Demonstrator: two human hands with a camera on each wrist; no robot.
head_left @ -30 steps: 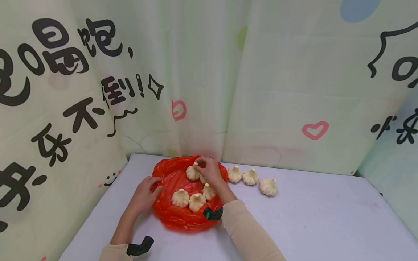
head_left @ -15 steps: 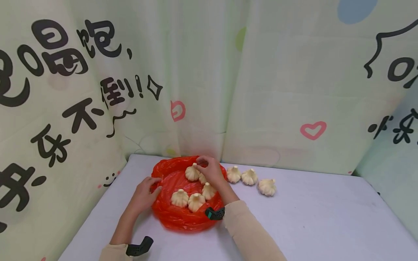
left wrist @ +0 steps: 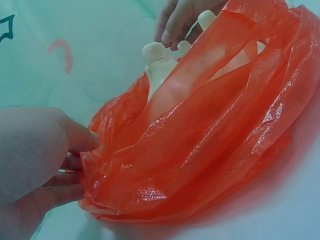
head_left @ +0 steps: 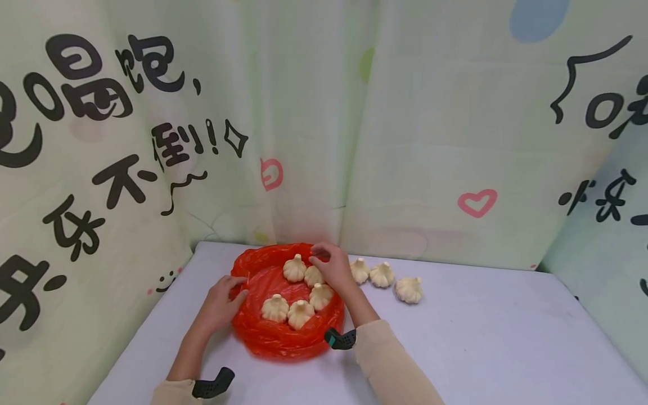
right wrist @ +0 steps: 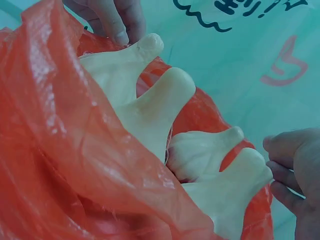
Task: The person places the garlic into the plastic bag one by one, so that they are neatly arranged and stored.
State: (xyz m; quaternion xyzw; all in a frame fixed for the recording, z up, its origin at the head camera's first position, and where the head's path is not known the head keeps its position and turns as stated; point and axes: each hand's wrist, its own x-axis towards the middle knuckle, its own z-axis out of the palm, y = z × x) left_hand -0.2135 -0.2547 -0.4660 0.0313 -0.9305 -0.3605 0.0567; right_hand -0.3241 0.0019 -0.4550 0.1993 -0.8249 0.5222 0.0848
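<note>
A red plastic bag [head_left: 288, 347] lies spread with its mouth wide and several garlic bulbs inside. My left hand [head_left: 220, 301] holds the bag's left rim, thumb and fingers at the plastic in the left wrist view. My right hand [head_left: 331, 267] hovers at the far right rim with nothing in its fingers. Below its fingertips is a garlic bulb [head_left: 314, 276], partly covered by the hand. Left of that stands another garlic bulb [head_left: 295, 269], stem up. In the right wrist view, my right fingers are close to the stem of a garlic bulb [right wrist: 235, 195].
Three garlic bulbs stand in a loose row right of the bag, the outermost garlic bulb [head_left: 409, 290] slightly nearer. They rest on a white table [head_left: 481, 337]. A printed curtain [head_left: 415, 140] hangs behind the far edge.
My right hand has let go of the far garlic bulb's stem and moved right, away from it. That bulb stays in the bag. My left hand remains at the left rim.
</note>
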